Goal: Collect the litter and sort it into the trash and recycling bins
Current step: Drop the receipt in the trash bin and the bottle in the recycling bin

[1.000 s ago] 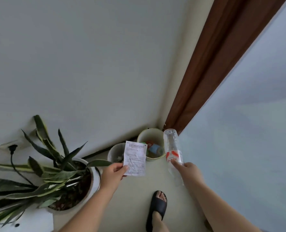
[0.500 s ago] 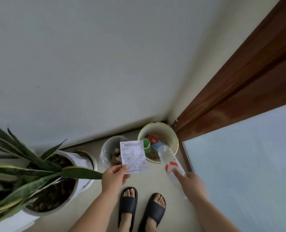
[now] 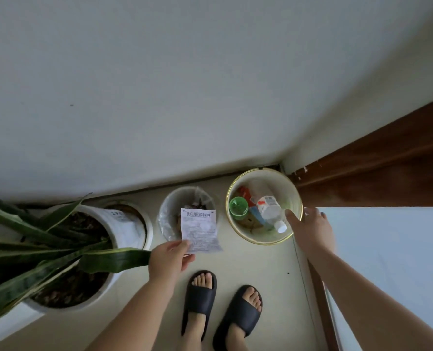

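Note:
A printed paper leaflet [image 3: 200, 229] is pinched by its lower corner in my left hand [image 3: 168, 259], hanging over the near edge of a small bin with a clear liner [image 3: 165, 211] that has crumpled scraps inside. To its right stands a cream bin with a gold rim [image 3: 261, 241]. A clear plastic bottle [image 3: 270, 209] with a red-and-white label lies inside it, cap toward me, beside a green lid [image 3: 238, 205] and coloured packaging. My right hand [image 3: 311, 229] hovers over that bin's right rim, fingers spread, a fingertip at the bottle's side.
A large white pot [image 3: 124, 224] with long striped leaves [image 3: 58, 249] stands close on the left of the small bin. The bins sit in a corner against a pale wall, with a brown door frame [image 3: 375, 178] to the right. My sandalled feet [image 3: 223, 307] are just behind the bins.
My right hand has let the bottle go; it now lies in the gold-rimmed bin. The view dropped and closed in on the bins. The leaflet moved over the small bin.

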### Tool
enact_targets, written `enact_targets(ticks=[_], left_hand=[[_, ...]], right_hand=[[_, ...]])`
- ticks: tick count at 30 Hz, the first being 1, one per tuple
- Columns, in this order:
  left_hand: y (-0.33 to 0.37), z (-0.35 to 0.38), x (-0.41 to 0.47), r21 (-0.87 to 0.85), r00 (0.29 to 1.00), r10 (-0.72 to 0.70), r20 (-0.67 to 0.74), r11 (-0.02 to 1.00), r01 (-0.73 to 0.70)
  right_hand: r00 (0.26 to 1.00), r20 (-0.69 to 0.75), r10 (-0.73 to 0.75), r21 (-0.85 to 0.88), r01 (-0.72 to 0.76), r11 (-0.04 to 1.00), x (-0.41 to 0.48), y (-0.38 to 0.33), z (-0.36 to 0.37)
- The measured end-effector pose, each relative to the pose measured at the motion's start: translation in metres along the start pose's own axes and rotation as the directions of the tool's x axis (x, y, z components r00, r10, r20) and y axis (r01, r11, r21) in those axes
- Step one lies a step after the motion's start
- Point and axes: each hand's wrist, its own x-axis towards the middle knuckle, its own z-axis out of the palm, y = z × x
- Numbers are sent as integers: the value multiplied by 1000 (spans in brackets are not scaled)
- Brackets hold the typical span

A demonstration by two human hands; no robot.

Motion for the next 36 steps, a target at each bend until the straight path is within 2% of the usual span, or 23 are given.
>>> enact_targets(ticks=[4,13,16,20,28,32,34,36], left_hand=[[-3,-4,8,4,996,-35,-86,999,36],[12,-9,27,-223,957,-264,-120,946,233],[14,-14,31,-236,953,-263,-150,946,224],[14,-17,27,-198,962,-246,-120,955,220],[41,-10,-31,-63,990,-136,41,988,139],[81,-5,-83,49,997,21,80,998,-25],[107,-2,-113,131,974,199,106,968,-212],[134,0,-154,225,904,387,183,878,-422]], right_hand=[[998,15,-69,-11,69,998,-7,1,8],[998,58,7,40,-9,999,-15,19,22],[998,60,10,57,-13,998,-21,23,24],[998,57,-11,57,8,998,-31,22,22],[994,27,-105,60,104,993,-59,1,-18],[968,-82,-235,21,238,971,-90,-13,-73],[943,-136,-305,-44,302,952,-104,-22,-103],[910,-197,-365,-93,353,931,-126,-33,-141]])
